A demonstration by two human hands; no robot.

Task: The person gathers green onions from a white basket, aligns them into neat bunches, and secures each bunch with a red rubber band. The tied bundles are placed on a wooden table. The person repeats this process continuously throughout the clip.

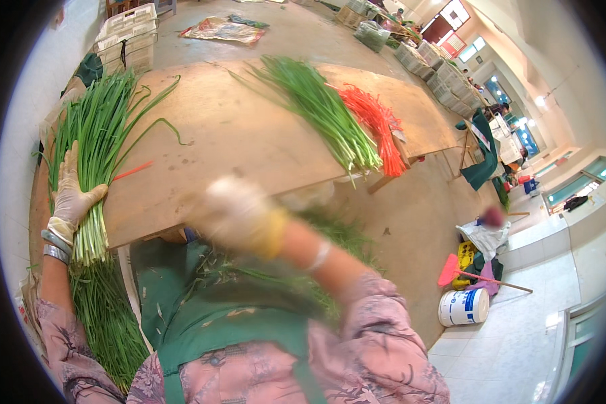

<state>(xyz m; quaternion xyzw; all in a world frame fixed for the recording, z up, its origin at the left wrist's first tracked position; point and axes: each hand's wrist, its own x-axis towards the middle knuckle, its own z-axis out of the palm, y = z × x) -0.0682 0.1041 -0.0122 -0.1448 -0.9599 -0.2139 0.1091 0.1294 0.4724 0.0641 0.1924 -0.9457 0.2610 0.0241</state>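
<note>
My left hand (73, 194), in a pale translucent glove, lies on a bundle of long green leafy stalks (98, 136), thumb across its pale stems at the table's left end. Beside that bundle a red strip (133, 170) lies on the wooden table (197, 131). My right hand (240, 214), gloved with a yellow cuff, is blurred above the table's near edge; its fingers and anything in them cannot be made out. Farther right lies a second bundle of green stalks (323, 113), its pale ends towards the near edge, next to a heap of red strips (376, 126).
More green stalks (106, 313) hang or lie below the table at left. Plastic crates (127, 40) are stacked beyond its left end. On the floor at right are a white bucket (463, 306) and a pink broom or dustpan (449, 270). Other people are far off at upper right.
</note>
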